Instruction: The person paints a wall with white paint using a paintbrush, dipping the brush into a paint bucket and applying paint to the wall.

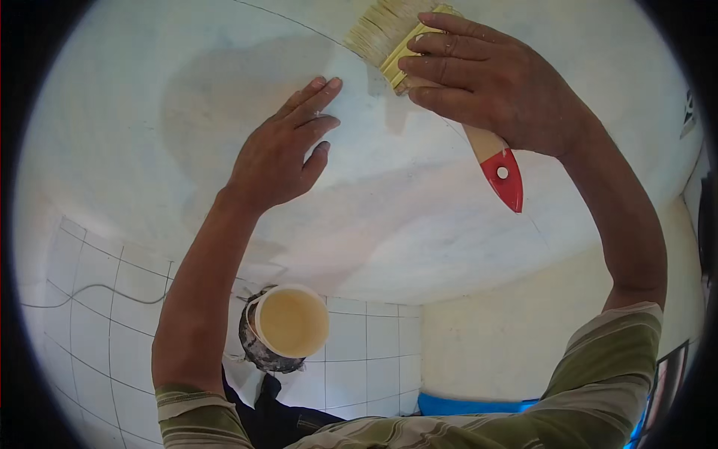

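Observation:
My right hand (490, 86) grips a wide paintbrush (389, 34) with pale bristles and a wooden handle ending in a red tip (505, 179). The bristles press against the white ceiling (149, 112) at the top of the view. My left hand (284, 150) lies flat on the ceiling with its fingers spread, a short way left of the brush, beside a darker damp patch (224, 90). Both arms reach upward in striped green sleeves.
A round white bucket (290, 322) of yellowish liquid is seen below, resting on a grey-smeared object. White tiled wall (97, 314) on the left carries a thin cable. A cream wall (508, 337) stands at the right, with something blue (464, 405) at its foot.

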Demonstrator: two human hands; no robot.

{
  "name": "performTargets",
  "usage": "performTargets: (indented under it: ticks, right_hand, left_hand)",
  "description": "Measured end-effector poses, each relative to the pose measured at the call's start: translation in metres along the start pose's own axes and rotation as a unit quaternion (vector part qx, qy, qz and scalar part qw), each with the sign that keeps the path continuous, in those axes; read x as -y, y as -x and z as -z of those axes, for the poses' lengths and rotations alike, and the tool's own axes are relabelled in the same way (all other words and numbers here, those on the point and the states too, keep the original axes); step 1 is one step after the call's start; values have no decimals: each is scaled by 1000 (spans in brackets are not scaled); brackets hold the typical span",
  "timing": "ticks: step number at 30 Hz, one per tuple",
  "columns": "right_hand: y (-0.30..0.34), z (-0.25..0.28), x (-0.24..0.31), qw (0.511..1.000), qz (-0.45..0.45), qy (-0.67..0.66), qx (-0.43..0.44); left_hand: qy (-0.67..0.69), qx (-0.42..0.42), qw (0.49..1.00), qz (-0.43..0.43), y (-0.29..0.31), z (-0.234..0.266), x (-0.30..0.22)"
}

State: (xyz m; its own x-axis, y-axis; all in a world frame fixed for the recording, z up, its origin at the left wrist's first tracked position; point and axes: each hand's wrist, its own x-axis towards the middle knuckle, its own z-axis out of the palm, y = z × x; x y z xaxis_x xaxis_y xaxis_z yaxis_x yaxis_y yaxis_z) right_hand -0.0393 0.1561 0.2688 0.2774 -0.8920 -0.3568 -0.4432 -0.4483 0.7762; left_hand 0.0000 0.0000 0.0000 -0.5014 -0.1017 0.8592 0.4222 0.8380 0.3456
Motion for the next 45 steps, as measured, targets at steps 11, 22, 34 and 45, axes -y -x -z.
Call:
performTargets:
  ticks: [11,22,34,45]
  right_hand:
    - [38,-11,12,1000,-14,-8,-1]
    - [68,-18,26,999,-33,-24,13]
    - [104,-23,38,997,-58,-52,28]
    - [143,-32,53,993,-91,-68,37]
  left_hand:
    - [-17,-39,999,-15,-4,-6,-4]
    - [-13,-14,1000,3,-3,-6,-6]
    - [-30,-8,999,13,-5,-11,-7]
    - [-36,-4,999,5,-8,-10,-8]
